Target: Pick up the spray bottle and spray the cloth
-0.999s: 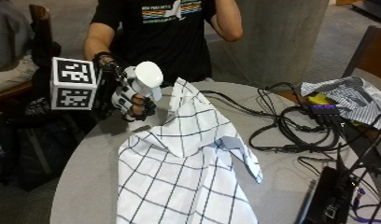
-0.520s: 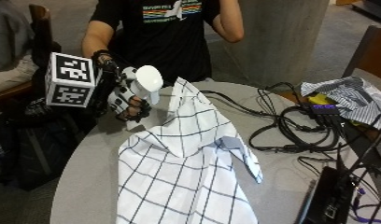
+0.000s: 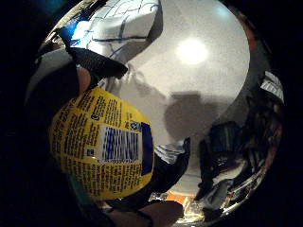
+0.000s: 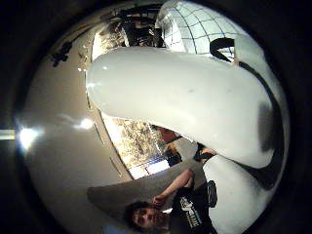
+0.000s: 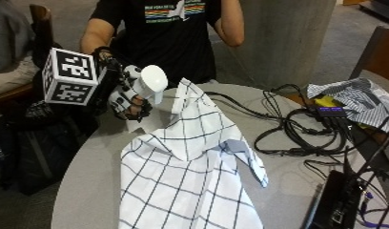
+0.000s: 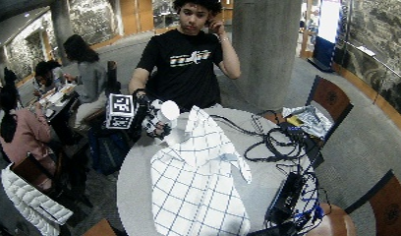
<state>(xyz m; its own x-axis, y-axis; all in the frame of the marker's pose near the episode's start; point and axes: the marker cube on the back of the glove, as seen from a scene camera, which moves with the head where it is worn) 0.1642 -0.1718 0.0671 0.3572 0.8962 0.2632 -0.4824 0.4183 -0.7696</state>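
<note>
A round grey speckled bench (image 5: 87, 191) carries a tangle of black cables (image 5: 296, 129) on the side away from the person. Beside the cables, near the rim, lies a crumpled grey-and-white striped fabric (image 5: 356, 98), with a small yellow object (image 5: 324, 101) touching its edge. A flat black electronic box (image 5: 337, 202) sits at the rim nearest the camera, with cables running to it. A broad grey concrete pillar (image 5: 286, 38) stands behind the bench. A brown wooden chair back (image 6: 331, 98) stands just beside the bench.
</note>
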